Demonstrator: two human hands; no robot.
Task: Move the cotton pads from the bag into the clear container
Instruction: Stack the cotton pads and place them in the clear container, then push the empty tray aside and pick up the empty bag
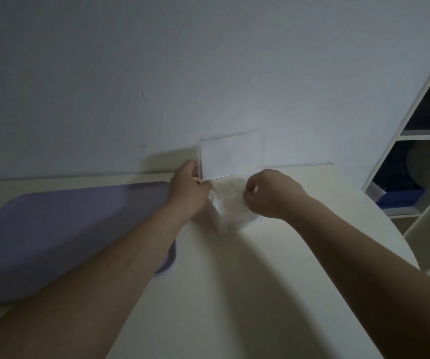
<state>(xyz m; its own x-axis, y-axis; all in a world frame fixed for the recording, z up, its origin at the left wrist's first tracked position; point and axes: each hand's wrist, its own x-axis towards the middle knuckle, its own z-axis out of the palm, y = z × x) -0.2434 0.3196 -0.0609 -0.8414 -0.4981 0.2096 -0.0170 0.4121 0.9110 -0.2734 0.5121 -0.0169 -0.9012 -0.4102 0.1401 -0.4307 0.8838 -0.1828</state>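
Cotton pads (230, 216), white and tightly stacked, fill a soft clear plastic bag (221, 200) that sits between our two hands. Our left hand (189, 190) is curled, its thumb pinching the bag's top edge at the left corner. The other left fingers are hidden behind the hand, so we cannot tell whether they touch anything more. Our right hand (271, 194) is curled as well, with thumb and fingertips pinching the same top edge at the right corner. Both bare forearms reach in from the bottom of the view.

Just beyond the hands, right behind the bag, a clear rectangular plastic container (232, 158) stands upright against a plain white wall (157, 73). Bag and container rest on a cream table with a rounded edge (234, 281). Left of the left hand, partly under its forearm, lies a flat lilac plastic tray with rounded corners (66, 229). Well to the right of the right hand stands a white shelf unit with open compartments (426, 137). A blue box (400, 196) sits in a lower compartment. The other contents are too dim to make out.
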